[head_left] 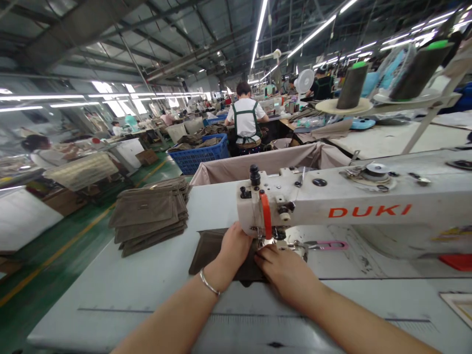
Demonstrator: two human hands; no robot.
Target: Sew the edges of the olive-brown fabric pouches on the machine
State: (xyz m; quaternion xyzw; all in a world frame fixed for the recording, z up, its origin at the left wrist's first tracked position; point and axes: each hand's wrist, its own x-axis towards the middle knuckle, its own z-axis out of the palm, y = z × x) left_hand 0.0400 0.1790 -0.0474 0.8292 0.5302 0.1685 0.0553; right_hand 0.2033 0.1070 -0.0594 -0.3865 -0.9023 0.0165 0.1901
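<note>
the left hand (235,250) and the right hand (286,269) rest on the brown fabric piece (209,250), near the sewing machine head (250,212); whether they pinch it, i cannot tell. one should guide it flat and evenly, without pulling.

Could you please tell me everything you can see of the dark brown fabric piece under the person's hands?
The fabric piece is dark olive-brown and looks like matte cloth, with a line like a seam or fold near its left edge. It lies roughly flat on the pale table, by the head of the sewing machine. The left hand covers its middle; the right hand has fingertips at its right part. A small pointed bit juts from its near edge. Its right end is hidden.
</note>
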